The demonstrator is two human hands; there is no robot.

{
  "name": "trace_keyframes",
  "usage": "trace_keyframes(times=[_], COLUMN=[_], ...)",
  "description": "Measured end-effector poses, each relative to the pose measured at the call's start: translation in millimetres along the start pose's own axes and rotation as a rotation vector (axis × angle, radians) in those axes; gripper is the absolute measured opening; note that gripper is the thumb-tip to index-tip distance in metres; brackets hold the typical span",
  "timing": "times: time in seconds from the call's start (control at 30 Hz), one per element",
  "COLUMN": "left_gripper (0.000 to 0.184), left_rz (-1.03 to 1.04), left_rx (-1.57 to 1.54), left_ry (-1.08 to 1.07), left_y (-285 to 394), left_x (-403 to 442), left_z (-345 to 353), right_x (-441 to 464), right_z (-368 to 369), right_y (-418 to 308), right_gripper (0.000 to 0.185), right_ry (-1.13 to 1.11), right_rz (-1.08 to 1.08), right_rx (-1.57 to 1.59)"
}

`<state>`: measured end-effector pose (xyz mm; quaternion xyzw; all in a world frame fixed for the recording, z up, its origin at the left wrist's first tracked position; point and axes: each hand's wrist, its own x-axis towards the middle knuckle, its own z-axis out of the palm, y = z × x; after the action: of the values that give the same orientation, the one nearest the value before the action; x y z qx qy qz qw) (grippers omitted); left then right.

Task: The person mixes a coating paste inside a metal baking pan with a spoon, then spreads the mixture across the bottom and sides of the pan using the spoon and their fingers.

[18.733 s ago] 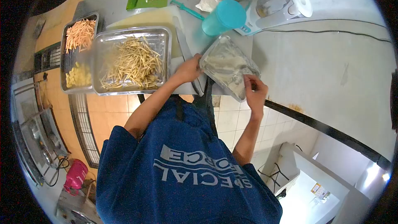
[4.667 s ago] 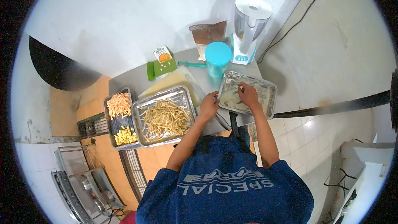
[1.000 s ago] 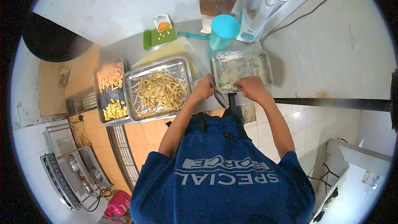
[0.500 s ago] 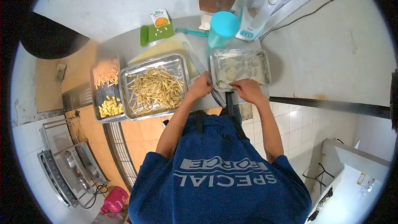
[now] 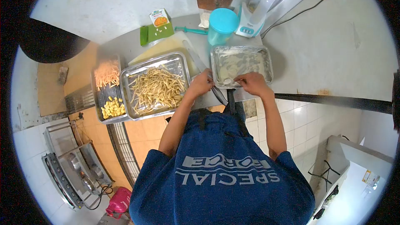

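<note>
My left hand is closed at the left rim of a small metal tray, fingertips against it; the exact grip is partly hidden. Thinly spread pale powder or batter coats the tray's inside. Over its near edge reaches my right hand, fingers pinched together low in the tray; what they hold, if anything, is too small to tell. A knife with a dark handle lies beside my left hand. Left of that hand, a larger metal tray holds a heap of thin tan sticks.
Another tray at far left holds orange shreds and yellow chunks. Behind stand a turquoise-lidded container, a blender, a brown packet and a small packet. A cutting board lies under the knife.
My right hand has shifted slightly upward and right, its fingers farther into the small tray. My left hand stays at the left rim. The whole view has moved a little.
</note>
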<state>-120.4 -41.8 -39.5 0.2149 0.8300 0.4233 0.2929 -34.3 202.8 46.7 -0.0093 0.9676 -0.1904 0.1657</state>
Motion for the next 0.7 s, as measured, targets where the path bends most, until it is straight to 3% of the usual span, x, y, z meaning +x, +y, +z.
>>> trace_keyframes(times=[0.17,0.3,0.37,0.47,0.53,0.7], left_gripper=[0.052,0.052,0.052,0.054,0.055,0.056], left_rz=[-0.025,-0.071,-0.082,0.092,0.011,-0.019], left_rx=[-0.028,-0.041,-0.061,0.037,0.005,-0.063], left_ry=[-0.015,-0.039,-0.019,0.003,0.023,0.012], left_y=[-3,1,-6,-25,-8,-9], left_x=[6,5,7,12,6,8], left_z=[0,-1,0,7,2,3], right_x=[0,15,13,1,-4,3], right_z=[-25,21,29,9,-5,-26], right_y=[-8,-5,-11,6,8,-5], right_gripper=[0.028,0.029,0.024,0.027,0.029,0.030], right_ry=[0.100,0.223,0.177,0.058,-0.036,0.185], right_rz=[0.076,0.032,0.041,0.017,0.037,0.126], right_rx=[0.048,0.107,-0.010,-0.004,-0.001,0.131])
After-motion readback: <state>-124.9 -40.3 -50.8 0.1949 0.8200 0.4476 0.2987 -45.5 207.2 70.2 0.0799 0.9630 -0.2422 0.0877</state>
